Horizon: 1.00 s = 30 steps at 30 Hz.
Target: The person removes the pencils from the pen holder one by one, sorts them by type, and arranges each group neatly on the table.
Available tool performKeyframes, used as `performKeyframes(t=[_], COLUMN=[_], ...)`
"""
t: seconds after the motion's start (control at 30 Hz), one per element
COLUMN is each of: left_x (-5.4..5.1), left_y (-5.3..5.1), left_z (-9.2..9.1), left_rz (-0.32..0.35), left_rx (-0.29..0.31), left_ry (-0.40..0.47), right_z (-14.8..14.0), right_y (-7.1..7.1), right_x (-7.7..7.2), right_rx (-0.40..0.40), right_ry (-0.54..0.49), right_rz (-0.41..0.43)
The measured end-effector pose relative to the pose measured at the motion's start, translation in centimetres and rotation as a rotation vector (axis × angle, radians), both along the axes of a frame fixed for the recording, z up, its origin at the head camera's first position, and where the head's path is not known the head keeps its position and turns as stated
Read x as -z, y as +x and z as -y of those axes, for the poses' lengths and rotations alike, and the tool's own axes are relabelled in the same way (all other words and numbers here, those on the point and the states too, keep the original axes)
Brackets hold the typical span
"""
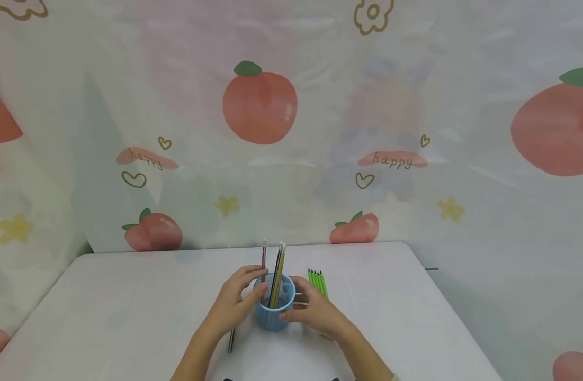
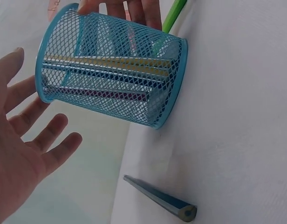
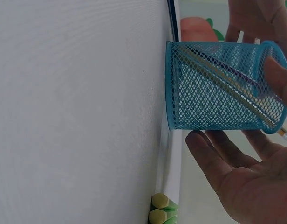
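Near the middle of the bench (image 1: 129, 317), the head view shows your left grip (image 1: 236, 296) and right grip (image 1: 315, 306) either side of a blue mesh cup (image 1: 268, 320) holding pencils (image 1: 280, 267); a loose dark pencil (image 1: 231, 341) lies left, green pencils (image 1: 318, 283) right. Your left wrist view shows that grip spread wide by the rim, apparently holding nothing. Your right wrist view shows the other curved about the cup. You seem to be steadying it; adding a pencil would call for a free left pinch.
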<state>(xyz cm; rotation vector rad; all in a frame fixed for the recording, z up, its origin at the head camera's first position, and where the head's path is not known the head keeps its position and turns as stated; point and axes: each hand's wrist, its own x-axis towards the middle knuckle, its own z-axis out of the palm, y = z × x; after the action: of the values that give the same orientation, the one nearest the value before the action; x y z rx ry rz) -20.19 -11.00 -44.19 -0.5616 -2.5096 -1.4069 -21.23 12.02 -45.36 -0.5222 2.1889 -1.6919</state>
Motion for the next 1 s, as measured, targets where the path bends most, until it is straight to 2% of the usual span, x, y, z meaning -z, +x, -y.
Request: performKeyframes(t=[0.3,0.53,0.8,1.0], left_x=[-1.1,-1.8,-2.4,-2.6], left_y=[0.3,0.5,0.6,0.6], left_z=[0.6,1.3,1.8,2.1], left_rz=[-0.031,-0.094,-0.066,-0.090], left_rx=[-0.004,0.014,0.013,-0.001], left_ry=[0.080,0.125,0.210,0.286], right_z=[0.0,0.0,0.0,0.0], right_y=[0.0,-0.1,-0.1,-0.1], right_x=[-0.1,-0.2,-0.2,-0.3], right_rx=[0.019,0.015,0.023,0.017], right_ry=[0.023,0.023,0.034,0.030], right_rz=[0.019,0.025,0.025,0.027])
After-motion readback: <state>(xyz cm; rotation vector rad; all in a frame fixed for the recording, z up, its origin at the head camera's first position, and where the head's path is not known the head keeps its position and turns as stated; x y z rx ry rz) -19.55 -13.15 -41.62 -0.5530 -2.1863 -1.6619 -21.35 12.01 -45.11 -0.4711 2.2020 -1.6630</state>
